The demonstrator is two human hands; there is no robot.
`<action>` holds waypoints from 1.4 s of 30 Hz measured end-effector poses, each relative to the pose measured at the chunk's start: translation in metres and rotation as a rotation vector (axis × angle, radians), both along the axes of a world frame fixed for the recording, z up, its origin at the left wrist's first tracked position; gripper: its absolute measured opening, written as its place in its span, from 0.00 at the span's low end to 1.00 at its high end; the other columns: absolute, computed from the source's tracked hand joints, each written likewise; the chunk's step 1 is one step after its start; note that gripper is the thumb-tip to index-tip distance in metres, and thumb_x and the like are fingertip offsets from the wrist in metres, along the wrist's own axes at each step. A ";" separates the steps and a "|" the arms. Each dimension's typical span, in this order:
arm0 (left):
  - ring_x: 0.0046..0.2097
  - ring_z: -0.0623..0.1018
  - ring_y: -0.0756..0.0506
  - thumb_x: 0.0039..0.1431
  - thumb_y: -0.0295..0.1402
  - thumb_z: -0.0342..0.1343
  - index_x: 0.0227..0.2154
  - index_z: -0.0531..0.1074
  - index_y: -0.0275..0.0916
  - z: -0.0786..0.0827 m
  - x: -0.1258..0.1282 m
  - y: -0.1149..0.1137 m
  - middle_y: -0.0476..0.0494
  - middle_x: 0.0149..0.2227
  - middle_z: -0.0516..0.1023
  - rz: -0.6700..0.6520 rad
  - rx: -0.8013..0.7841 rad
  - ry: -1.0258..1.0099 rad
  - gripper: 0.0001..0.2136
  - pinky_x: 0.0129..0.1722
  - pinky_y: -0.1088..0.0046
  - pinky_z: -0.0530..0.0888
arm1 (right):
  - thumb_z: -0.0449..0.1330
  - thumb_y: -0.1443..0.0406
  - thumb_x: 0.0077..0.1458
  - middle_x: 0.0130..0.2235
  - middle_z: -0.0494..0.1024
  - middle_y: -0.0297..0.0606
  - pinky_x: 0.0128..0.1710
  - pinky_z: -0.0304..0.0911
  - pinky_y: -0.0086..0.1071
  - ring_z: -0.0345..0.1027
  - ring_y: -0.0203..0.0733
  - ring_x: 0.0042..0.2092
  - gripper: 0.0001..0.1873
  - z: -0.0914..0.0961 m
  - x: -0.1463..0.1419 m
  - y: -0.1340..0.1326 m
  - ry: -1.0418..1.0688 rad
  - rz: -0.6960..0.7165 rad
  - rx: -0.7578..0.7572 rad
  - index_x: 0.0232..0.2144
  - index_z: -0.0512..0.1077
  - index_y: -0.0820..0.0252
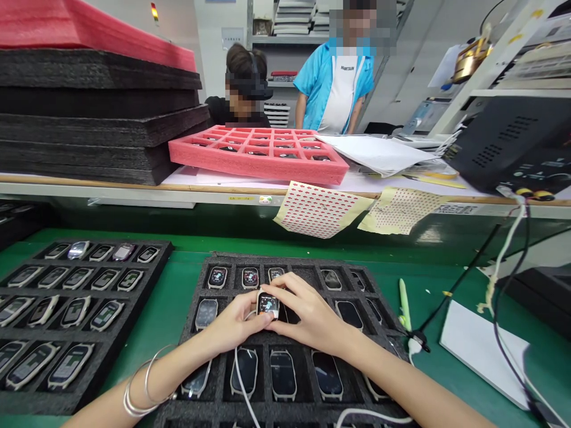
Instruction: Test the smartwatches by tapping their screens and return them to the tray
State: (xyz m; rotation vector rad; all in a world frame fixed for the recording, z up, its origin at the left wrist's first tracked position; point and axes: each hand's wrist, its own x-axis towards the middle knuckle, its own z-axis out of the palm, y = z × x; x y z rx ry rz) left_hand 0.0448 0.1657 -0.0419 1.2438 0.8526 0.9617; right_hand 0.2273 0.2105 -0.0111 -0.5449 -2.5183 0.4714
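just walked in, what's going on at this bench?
A person holds one watch, screen lit, between the left hand and right hand, just above a black foam tray that has watches in most pockets. A white cable runs up under the hands. A second tray of watches lies to the left. Two other people are behind the shelf, near a pink tray.

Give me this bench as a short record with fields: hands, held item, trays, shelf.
left hand: grips watch from the left
right hand: fingers on the watch's top edge
watch: screen lit, held over black tray
black tray: foam, watches in its pockets
second tray: at left, also holding watches
shelf: pink tray, sticker sheets hanging off
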 end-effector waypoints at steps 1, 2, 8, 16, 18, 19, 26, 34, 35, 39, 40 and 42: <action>0.35 0.66 0.47 0.55 0.42 0.58 0.39 0.70 0.34 0.001 0.000 -0.001 0.48 0.33 0.69 -0.002 -0.002 0.013 0.16 0.37 0.73 0.63 | 0.60 0.62 0.58 0.44 0.69 0.46 0.45 0.63 0.43 0.63 0.48 0.45 0.22 0.002 0.001 0.001 -0.016 0.006 -0.017 0.53 0.65 0.63; 0.34 0.66 0.48 0.55 0.42 0.58 0.42 0.69 0.35 0.002 0.000 -0.002 0.48 0.33 0.69 -0.011 -0.012 0.030 0.17 0.35 0.74 0.63 | 0.60 0.62 0.57 0.44 0.70 0.46 0.46 0.63 0.43 0.63 0.48 0.46 0.22 0.005 0.003 0.003 -0.027 0.021 -0.044 0.53 0.65 0.62; 0.22 0.58 0.56 0.53 0.40 0.61 0.44 0.64 0.37 0.004 -0.001 -0.006 0.48 0.38 0.68 -0.139 -0.133 0.140 0.20 0.21 0.76 0.53 | 0.64 0.59 0.54 0.47 0.66 0.43 0.52 0.60 0.39 0.62 0.46 0.50 0.24 0.016 0.038 0.041 -0.088 -0.132 -0.130 0.52 0.66 0.59; 0.24 0.62 0.57 0.53 0.38 0.61 0.44 0.67 0.35 0.007 0.005 -0.006 0.47 0.37 0.71 -0.100 -0.199 0.109 0.18 0.23 0.79 0.59 | 0.60 0.62 0.57 0.48 0.70 0.45 0.49 0.60 0.43 0.62 0.50 0.50 0.20 0.017 0.087 0.061 -0.388 -0.285 -0.040 0.52 0.68 0.61; 0.20 0.58 0.59 0.53 0.39 0.62 0.44 0.67 0.36 0.010 0.005 -0.006 0.46 0.39 0.73 -0.068 -0.266 0.080 0.19 0.18 0.80 0.55 | 0.61 0.64 0.56 0.46 0.73 0.44 0.47 0.61 0.42 0.65 0.51 0.48 0.15 0.022 0.096 0.062 -0.464 -0.297 -0.036 0.46 0.72 0.61; 0.18 0.55 0.60 0.52 0.39 0.62 0.44 0.68 0.36 0.011 0.005 -0.005 0.45 0.39 0.74 -0.068 -0.301 0.058 0.19 0.15 0.80 0.51 | 0.62 0.66 0.54 0.44 0.75 0.44 0.45 0.62 0.42 0.67 0.52 0.47 0.14 0.024 0.099 0.063 -0.503 -0.300 -0.037 0.45 0.73 0.61; 0.15 0.54 0.62 0.48 0.36 0.64 0.38 0.69 0.33 0.016 0.004 -0.001 0.37 0.40 0.78 -0.111 -0.370 -0.074 0.17 0.12 0.81 0.49 | 0.63 0.67 0.52 0.43 0.76 0.45 0.39 0.63 0.38 0.70 0.54 0.45 0.14 0.022 0.098 0.067 -0.652 -0.317 -0.004 0.43 0.73 0.61; 0.14 0.56 0.62 0.47 0.35 0.65 0.44 0.69 0.32 0.016 0.003 -0.001 0.30 0.44 0.77 -0.132 -0.365 -0.107 0.22 0.12 0.81 0.50 | 0.68 0.66 0.45 0.33 0.76 0.41 0.30 0.63 0.33 0.72 0.48 0.32 0.09 0.037 0.097 0.071 -0.593 -0.298 0.034 0.32 0.76 0.63; 0.14 0.57 0.62 0.46 0.35 0.66 0.44 0.69 0.32 0.016 0.003 -0.001 0.29 0.45 0.77 -0.140 -0.367 -0.112 0.22 0.12 0.81 0.51 | 0.67 0.64 0.46 0.33 0.76 0.41 0.30 0.64 0.33 0.72 0.47 0.32 0.11 0.043 0.099 0.069 -0.559 -0.304 0.037 0.33 0.76 0.63; 0.18 0.60 0.60 0.46 0.30 0.66 0.43 0.70 0.32 0.018 0.002 0.000 0.31 0.46 0.76 -0.170 -0.363 -0.131 0.21 0.14 0.82 0.54 | 0.61 0.57 0.55 0.39 0.73 0.42 0.35 0.67 0.32 0.70 0.42 0.36 0.20 0.058 0.084 0.047 -0.363 -0.290 0.030 0.45 0.72 0.65; 0.18 0.60 0.60 0.46 0.29 0.66 0.43 0.71 0.32 0.018 0.002 0.000 0.33 0.44 0.77 -0.175 -0.353 -0.137 0.20 0.14 0.83 0.55 | 0.61 0.56 0.56 0.41 0.73 0.42 0.38 0.67 0.31 0.70 0.41 0.38 0.21 0.057 0.074 0.039 -0.297 -0.254 0.014 0.47 0.70 0.65; 0.19 0.60 0.59 0.45 0.28 0.67 0.42 0.71 0.32 0.018 0.001 0.000 0.39 0.37 0.77 -0.178 -0.333 -0.149 0.20 0.14 0.83 0.55 | 0.63 0.57 0.54 0.42 0.72 0.42 0.41 0.67 0.32 0.69 0.42 0.41 0.22 0.052 0.051 0.022 -0.169 -0.132 -0.032 0.48 0.70 0.63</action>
